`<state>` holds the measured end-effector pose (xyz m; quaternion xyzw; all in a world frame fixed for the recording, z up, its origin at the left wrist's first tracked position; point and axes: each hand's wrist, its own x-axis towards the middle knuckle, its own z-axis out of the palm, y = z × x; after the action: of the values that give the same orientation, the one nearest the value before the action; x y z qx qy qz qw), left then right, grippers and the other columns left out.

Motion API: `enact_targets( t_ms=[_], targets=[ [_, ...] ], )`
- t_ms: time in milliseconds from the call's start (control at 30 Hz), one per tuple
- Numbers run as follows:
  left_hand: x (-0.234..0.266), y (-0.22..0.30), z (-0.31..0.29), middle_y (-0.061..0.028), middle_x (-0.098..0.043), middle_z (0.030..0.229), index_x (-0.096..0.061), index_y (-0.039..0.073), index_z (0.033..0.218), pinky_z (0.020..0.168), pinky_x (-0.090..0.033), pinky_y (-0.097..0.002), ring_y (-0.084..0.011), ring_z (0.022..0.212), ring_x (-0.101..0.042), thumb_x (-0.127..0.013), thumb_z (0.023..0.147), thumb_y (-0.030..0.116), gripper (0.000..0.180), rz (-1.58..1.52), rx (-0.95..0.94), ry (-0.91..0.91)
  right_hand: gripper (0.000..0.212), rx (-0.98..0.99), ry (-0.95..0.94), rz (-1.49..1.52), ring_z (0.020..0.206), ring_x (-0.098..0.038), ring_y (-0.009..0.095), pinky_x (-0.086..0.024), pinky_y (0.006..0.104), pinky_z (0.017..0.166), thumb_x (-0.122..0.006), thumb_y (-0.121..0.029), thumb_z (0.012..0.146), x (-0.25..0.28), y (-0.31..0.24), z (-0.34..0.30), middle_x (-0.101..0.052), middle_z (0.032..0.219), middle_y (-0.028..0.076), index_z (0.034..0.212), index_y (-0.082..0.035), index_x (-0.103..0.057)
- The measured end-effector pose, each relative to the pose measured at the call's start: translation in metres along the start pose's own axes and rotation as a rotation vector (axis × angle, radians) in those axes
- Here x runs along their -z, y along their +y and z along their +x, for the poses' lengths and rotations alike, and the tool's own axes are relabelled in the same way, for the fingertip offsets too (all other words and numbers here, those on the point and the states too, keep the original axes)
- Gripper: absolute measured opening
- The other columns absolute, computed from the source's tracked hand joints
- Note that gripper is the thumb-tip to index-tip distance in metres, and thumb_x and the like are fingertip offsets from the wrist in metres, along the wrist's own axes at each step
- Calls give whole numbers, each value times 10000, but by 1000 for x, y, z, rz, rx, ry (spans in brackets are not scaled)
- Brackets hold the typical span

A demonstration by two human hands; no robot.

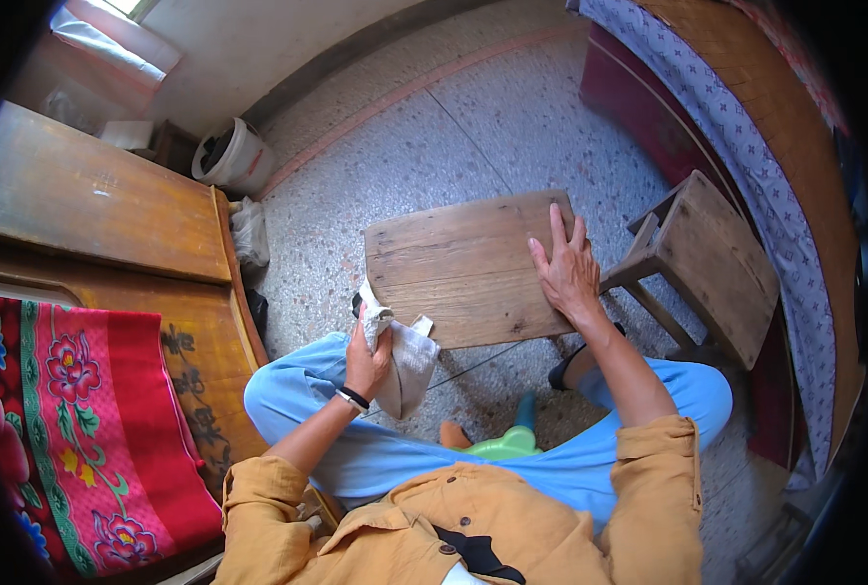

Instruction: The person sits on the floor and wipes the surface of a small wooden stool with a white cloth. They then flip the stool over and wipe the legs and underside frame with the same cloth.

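Centre of frame: we note a wooden tabletop [463, 268], brown and grained, lying a little aslant above the seated person's blue trousers [307, 390]. The right hand [568, 273] lies on its right end, palm down and empty, fingers spread, fingertips toward the upper right corner of the wood. The left hand [366, 359], just below the tabletop's lower left corner, is closed around a pale cloth [405, 375]; we see one part bunched up by the thumb and the rest hanging below. A dark band [354, 398] circles the left wrist. Whether the cloth touches the wood we cannot tell.

Right of centre we record a wooden stool [716, 268], tilted in view, near the right hand. Beyond it, along the right edge, a patterned lilac sheet [736, 127] hangs over a dark red panel [638, 107].

Lower centre, between the knees: a green plastic piece [507, 447] with orange and blue legs, partly hidden by the clothing. Left side: a wooden cabinet [102, 185], with a red floral cloth [141, 409] at lower left. Upper left we find a white bucket [249, 161] on the speckled floor [385, 146].
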<state>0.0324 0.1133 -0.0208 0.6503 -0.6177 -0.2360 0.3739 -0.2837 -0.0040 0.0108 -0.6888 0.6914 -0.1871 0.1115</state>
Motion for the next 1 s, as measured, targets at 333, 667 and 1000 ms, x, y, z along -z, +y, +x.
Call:
enact_targets(
  t_ms=[333,667,1000],
  targets=[
    [-37,23,156,-172,-583,1152,-610,24,1103,915,-407,-472,-365,1051,-542,-492,902,437,474,592,58,24,646,6,20,12,1057,-526,479,-505,501,800,-532,-401,908,0,1,1,-328,1360,324,1434,-105,-301],
    [-73,76,208,-149,-653,974,-642,74,964,758,-478,-426,-316,892,-612,-506,914,338,302,701,-219,-195,659,11,7,23,1054,-523,493,-492,507,822,-489,-423,929,-2,5,2,-337,1352,338,1450,-95,-255],
    [-174,135,190,-169,-629,980,-623,38,956,826,-449,-442,-344,946,-588,-538,873,383,365,441,-587,-286,848,-24,74,378,1080,-521,492,-477,511,845,-367,-539,943,0,10,4,-360,1372,334,1475,-32,58]
  ],
)
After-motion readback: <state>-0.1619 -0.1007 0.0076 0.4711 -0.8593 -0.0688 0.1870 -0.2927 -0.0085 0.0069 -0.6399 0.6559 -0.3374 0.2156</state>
